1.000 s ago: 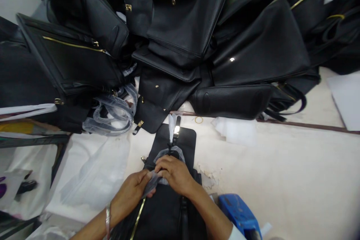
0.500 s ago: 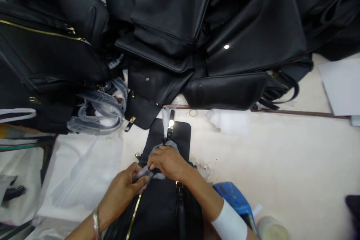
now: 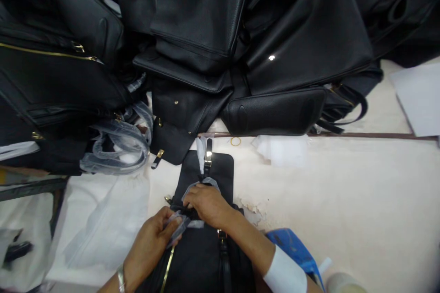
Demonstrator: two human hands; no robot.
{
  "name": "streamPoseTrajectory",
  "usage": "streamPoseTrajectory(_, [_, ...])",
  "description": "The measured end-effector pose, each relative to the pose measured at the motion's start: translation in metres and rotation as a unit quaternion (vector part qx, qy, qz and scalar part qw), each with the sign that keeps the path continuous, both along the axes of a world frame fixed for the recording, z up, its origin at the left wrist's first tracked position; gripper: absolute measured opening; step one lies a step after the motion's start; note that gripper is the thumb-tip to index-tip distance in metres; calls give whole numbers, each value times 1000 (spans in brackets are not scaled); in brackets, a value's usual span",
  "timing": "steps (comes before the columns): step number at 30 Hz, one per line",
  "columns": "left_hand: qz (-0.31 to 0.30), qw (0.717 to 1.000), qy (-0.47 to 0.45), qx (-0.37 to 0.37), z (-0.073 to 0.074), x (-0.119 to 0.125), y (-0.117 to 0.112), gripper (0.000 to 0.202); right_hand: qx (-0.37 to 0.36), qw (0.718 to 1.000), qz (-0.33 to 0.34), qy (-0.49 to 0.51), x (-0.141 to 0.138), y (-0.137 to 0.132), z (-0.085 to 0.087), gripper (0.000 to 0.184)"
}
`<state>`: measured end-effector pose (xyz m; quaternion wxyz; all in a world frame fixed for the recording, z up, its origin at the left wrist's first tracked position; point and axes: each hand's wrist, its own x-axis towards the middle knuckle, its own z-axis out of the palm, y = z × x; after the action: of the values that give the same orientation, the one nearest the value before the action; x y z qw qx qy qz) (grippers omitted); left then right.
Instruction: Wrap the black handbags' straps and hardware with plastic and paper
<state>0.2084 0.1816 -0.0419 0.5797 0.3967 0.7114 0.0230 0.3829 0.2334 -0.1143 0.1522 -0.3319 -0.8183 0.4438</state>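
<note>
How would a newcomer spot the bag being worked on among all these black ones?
Below the heap of black bags across the top of the view is a pale table. At the view's bottom centre lies a black bag, its flap toward the heap. Unlike the others, it has the left hand and right hand on or over it.

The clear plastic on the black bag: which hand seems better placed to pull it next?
Probably the left hand: its fingers pinch bunched clear plastic near the gold zip of the black bag. The right hand lies over the bag, and what its fingers grip is hidden.
</note>
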Motion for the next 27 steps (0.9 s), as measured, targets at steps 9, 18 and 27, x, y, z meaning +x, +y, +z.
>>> streamPoseTrajectory(9, [-12,999,25,18,-12,6,4,32,-47,991,-123,-28,11,-14,16,15])
streamPoseTrajectory(18, [8,1000,-2,7,-13,7,-1,30,-74,956,-272,-76,-1,-72,45,28])
streamPoseTrajectory(27, [10,999,-51,5,-3,10,1,32,-150,970,-191,-3,8,-66,35,34])
